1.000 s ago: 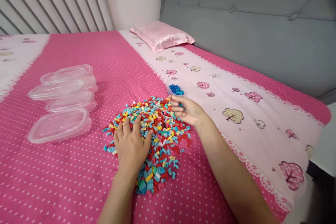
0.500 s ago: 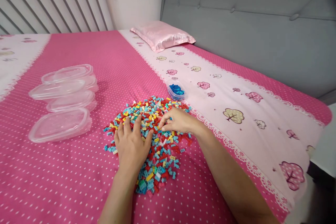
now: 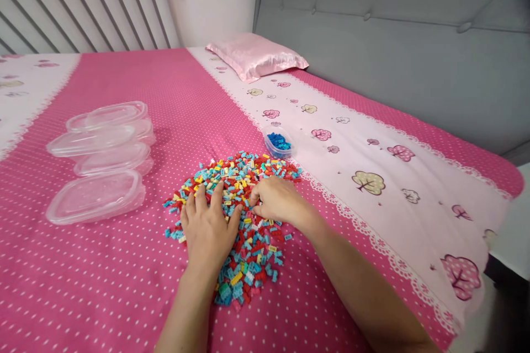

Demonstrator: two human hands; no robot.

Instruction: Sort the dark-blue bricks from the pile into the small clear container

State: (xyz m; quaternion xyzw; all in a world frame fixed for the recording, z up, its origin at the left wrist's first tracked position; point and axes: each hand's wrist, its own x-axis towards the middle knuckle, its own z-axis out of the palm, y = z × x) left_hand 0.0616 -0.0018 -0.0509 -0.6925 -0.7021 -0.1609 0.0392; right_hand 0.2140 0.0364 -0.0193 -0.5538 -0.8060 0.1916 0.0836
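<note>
Left hand (image 3: 208, 227) flat on brick pile (image 3: 242, 242), right hand (image 3: 274, 199) pinching bricks beside it.

No writing to read anywhere here: no label, brand, number or sign. The clear plastic containers (image 3: 97, 162) at the left of the frame are blank, the little tub of blue bricks (image 3: 278, 143) near the middle shows no print, and the bedsheet (image 3: 372, 176) carries only tree pictures.
</note>
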